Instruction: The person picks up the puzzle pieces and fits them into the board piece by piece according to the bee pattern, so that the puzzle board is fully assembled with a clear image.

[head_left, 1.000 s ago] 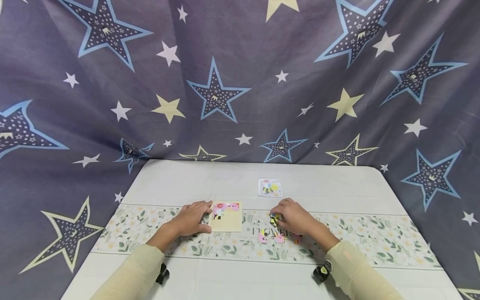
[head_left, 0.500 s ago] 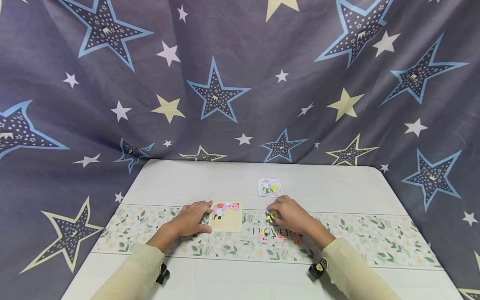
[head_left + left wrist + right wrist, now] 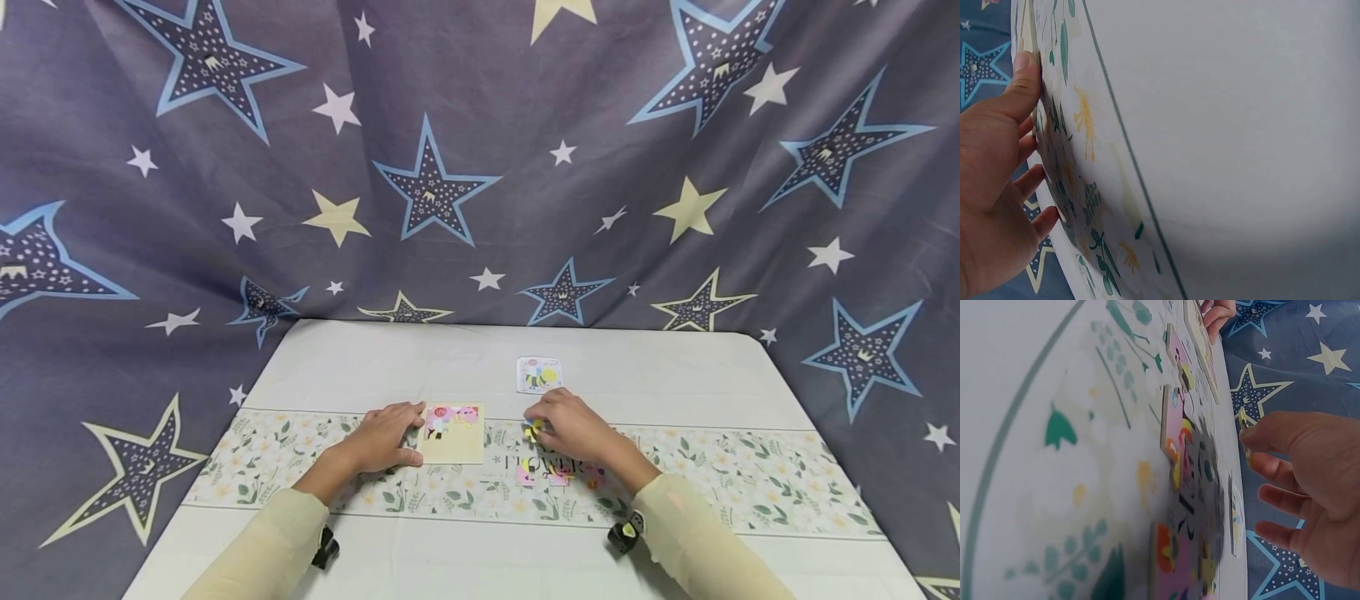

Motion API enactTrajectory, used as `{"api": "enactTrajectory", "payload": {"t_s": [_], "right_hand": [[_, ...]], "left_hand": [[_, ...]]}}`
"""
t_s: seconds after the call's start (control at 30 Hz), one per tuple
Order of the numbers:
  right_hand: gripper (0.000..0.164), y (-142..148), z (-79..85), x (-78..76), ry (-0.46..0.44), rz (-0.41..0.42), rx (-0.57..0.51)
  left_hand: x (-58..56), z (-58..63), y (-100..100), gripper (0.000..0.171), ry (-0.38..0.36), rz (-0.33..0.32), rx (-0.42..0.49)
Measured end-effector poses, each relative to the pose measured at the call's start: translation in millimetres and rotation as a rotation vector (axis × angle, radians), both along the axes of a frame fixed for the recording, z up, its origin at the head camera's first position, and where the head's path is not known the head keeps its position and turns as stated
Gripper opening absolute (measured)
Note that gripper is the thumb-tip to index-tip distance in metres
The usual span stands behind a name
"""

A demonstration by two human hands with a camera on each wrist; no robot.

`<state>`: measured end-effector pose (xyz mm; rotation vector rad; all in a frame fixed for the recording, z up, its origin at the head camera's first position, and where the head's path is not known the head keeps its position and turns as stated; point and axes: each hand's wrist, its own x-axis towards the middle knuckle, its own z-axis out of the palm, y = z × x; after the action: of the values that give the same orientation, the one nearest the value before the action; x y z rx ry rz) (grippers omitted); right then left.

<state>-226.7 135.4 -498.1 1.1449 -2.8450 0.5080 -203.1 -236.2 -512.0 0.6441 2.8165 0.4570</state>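
My right hand (image 3: 576, 427) pinches a yellow-and-black jigsaw piece (image 3: 533, 431) between thumb and fingertips, raised off the table in the right wrist view. My left hand (image 3: 384, 437) rests at the left side of a pale square puzzle board (image 3: 453, 450), its thumb and fingers spread along that edge. Pink pieces with a red round shape (image 3: 440, 412) fill the board's upper part, and a black-and-white bit lies at its left. Below my right hand, loose pink pieces (image 3: 526, 475) lie in a row on the cloth; one (image 3: 1175, 419) shows closely in the right wrist view.
A small picture card (image 3: 540, 375) with a bee on it lies beyond the right hand. A floral band (image 3: 300, 467) crosses the white tablecloth (image 3: 420, 358). Behind the table hangs a star-patterned curtain (image 3: 480, 83).
My right hand has moved left, toward the board, carrying the yellow-and-black jigsaw piece. The left hand and the board have stayed in place.
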Motion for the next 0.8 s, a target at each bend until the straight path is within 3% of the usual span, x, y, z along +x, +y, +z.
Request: {"api": "enactTrajectory", "payload": {"t_s": [0.23, 0.47, 0.8], "right_hand": [[0.03, -8.6, 1.5, -2.9, 0.014, 0.024, 0.019], [0.031, -21.3, 3.1, -4.6, -0.03, 0.017, 0.015], [0.031, -40.3, -3.4, -9.0, -0.006, 0.063, 0.004]], "left_hand": [[-0.2, 0.5, -0.2, 0.069, -0.007, 0.007, -0.007], [0.5, -0.7, -0.8, 0.068, -0.012, 0.004, -0.01], [0.2, -1.2, -1.1, 0.069, -0.019, 0.004, -0.012]]}}
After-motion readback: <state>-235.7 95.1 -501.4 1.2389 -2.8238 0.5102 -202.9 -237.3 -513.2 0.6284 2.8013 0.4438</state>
